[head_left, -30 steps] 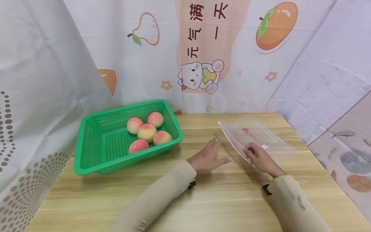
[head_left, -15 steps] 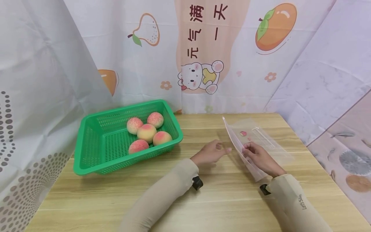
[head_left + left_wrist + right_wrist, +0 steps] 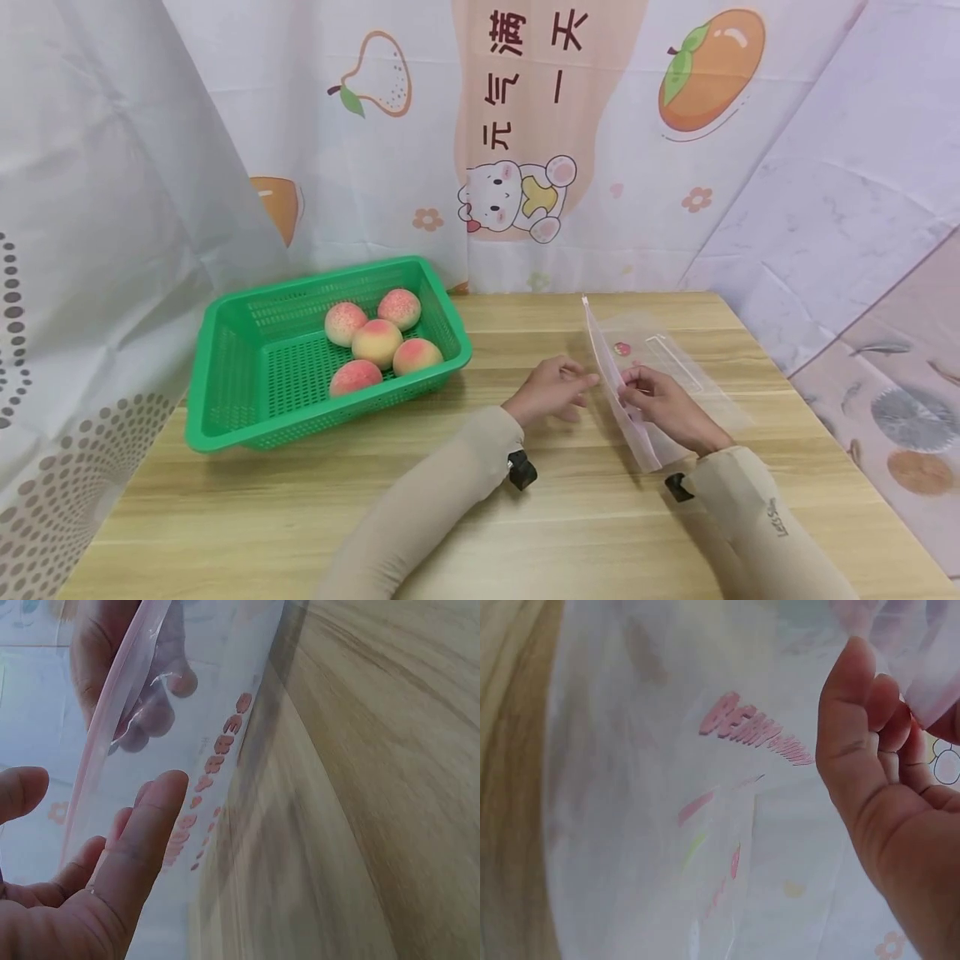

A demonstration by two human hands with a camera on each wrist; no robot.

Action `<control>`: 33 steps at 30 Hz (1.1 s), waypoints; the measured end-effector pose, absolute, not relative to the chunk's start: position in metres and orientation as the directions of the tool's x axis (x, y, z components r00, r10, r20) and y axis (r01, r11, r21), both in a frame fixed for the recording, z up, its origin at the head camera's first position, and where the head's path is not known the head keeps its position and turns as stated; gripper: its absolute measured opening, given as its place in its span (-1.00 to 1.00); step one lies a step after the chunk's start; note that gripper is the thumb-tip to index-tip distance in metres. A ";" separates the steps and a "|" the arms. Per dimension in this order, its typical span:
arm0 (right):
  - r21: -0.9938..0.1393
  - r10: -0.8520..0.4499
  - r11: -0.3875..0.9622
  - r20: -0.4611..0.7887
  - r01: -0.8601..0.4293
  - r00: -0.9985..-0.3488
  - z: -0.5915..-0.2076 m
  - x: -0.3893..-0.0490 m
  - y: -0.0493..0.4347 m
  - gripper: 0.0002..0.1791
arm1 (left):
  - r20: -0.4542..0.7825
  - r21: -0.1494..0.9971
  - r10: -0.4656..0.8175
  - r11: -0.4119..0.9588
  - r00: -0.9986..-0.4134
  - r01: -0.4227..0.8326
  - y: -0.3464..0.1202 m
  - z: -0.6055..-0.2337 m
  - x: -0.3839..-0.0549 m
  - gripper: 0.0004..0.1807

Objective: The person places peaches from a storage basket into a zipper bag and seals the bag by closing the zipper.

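Observation:
A clear zip bag (image 3: 666, 350) with a pink zip edge, a strawberry print and red "BERRY" lettering lies partly raised off the table, its zip edge lifted. My right hand (image 3: 670, 410) pinches the bag near the middle of that edge; in the right wrist view, the bag's film (image 3: 630, 787) spreads beside the thumb. Left of the zip edge, my left hand (image 3: 549, 390) reaches in with its fingertips close to the bag. The left wrist view has that hand's fingers (image 3: 139, 840) extended against the film, thumb apart and nothing gripped.
A green perforated basket (image 3: 225, 367) stands at the left of the wooden table (image 3: 570, 525), with several peaches (image 3: 377, 343) in its right half. A printed curtain (image 3: 420, 150) hangs behind the table, and more patterned cloth hangs at both sides.
The bag's zip edge has been raised and turned more upright, moving slightly left with the right hand. My left hand's spread fingers have drawn closer together near it.

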State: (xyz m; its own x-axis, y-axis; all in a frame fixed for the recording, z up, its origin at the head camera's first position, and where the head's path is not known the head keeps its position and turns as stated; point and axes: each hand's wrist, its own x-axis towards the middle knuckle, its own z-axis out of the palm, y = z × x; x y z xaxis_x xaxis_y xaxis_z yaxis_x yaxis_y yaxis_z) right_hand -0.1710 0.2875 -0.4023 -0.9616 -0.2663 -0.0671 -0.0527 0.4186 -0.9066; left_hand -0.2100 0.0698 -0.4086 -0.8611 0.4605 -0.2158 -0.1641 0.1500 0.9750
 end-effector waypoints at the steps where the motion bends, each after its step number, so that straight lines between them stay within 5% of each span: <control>1: -0.907 -0.269 0.417 -0.066 -0.055 -0.961 -0.402 -0.171 0.287 -0.76 | -0.219 0.974 0.456 0.151 -0.862 -0.168 0.071 -0.408 -0.210 -0.57; 23: -0.929 -0.354 0.359 -0.045 -0.092 -0.934 -0.397 -0.172 0.271 -0.87 | -0.253 0.962 0.316 0.185 -0.914 -0.203 0.087 -0.399 -0.212 -0.91; 33: -0.928 -0.318 0.369 -0.067 -0.058 -0.946 -0.387 -0.178 0.270 -0.88 | -0.224 0.968 0.305 0.176 -0.926 -0.176 0.084 -0.396 -0.214 -0.89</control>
State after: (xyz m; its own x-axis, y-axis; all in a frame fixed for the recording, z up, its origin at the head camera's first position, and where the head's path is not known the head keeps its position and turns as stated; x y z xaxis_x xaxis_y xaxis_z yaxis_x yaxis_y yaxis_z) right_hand -0.1781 0.2704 -0.3868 -0.9457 -0.3179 -0.0673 -0.0578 0.3686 -0.9278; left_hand -0.2143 0.0844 -0.3963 -0.9259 0.3045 -0.2236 -0.1760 0.1763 0.9685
